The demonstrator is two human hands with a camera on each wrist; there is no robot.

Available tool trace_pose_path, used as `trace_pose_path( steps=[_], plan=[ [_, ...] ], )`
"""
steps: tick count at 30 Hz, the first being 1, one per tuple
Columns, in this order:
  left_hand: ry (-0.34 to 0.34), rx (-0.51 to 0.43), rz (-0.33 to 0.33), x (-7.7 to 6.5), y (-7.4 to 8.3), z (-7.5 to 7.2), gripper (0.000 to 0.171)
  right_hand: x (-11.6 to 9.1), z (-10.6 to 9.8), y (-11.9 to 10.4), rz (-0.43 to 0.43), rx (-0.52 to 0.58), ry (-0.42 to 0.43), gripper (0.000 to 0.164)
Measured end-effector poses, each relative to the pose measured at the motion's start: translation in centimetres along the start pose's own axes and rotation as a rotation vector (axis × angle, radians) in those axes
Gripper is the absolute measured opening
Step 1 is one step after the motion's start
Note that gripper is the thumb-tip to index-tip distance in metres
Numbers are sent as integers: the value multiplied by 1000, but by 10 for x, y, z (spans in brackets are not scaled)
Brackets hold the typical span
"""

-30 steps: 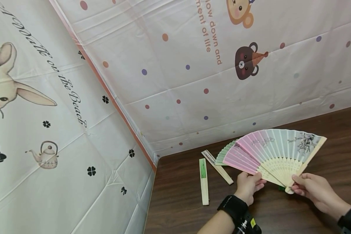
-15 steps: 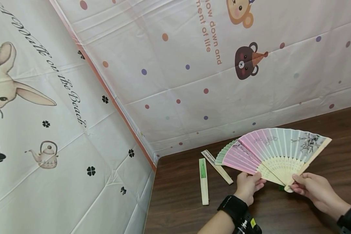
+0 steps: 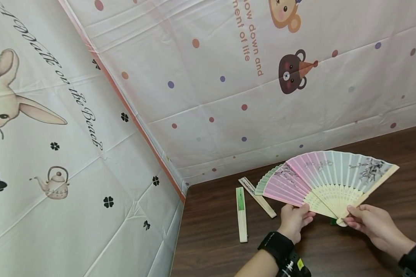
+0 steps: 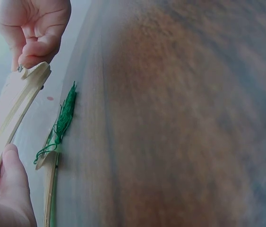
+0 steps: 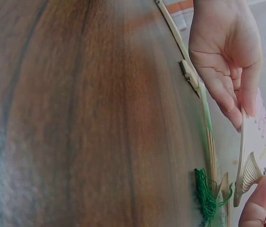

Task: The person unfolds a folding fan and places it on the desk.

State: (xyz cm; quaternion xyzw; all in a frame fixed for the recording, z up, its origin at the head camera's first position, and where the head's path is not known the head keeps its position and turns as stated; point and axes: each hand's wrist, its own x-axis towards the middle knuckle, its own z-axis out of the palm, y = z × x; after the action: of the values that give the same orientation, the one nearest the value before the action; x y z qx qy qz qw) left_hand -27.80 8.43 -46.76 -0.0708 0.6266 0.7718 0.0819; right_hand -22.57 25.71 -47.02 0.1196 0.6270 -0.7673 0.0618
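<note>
Pink-white fan [image 3: 326, 173], pinched by left hand [image 3: 294, 222], right hand [image 3: 376, 227], overlapped one green fan [image 3: 262, 185]; two folded fans [image 3: 242, 217] [image 3: 259, 199] lay nine o'clock.

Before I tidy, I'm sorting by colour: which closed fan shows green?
The leftmost closed fan: its far end is bright green. The other closed fan, slanting beside it, looks pale, with dark marks.

This is a screened-off corner; the kind of room cannot be told. A creased white sheet with coloured dots [image 3: 201, 96] and a printed brown bear's head [image 3: 292, 75] rises along the far edge of a dark brown wood-grain table [image 3: 208, 256]; a creased white sheet with black clovers [image 3: 72, 217] and a pale rabbit [image 3: 1, 102] borders its left edge.
</note>
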Motion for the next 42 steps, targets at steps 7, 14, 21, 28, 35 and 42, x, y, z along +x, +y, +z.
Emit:
trace_pose_path(
  steps=[7,14,21,28,35,42],
  plan=[
    [0,-12,-1,-1,0,0,11,-1,1,0,-12,48,2,23],
    [4,-20,-1,-2,1,1,11,-3,3,-1,-28,107,5,25],
    [7,-37,2,-2,0,2,10,-5,5,-1,-42,174,5,24],
    [13,-49,10,-3,1,3,11,-5,5,-3,-40,171,5,24],
    [22,-62,13,-4,1,2,11,-5,6,-4,-37,181,1,23],
    [19,-84,35,-4,-1,1,11,-3,5,-4,-24,206,-12,22]
  ],
)
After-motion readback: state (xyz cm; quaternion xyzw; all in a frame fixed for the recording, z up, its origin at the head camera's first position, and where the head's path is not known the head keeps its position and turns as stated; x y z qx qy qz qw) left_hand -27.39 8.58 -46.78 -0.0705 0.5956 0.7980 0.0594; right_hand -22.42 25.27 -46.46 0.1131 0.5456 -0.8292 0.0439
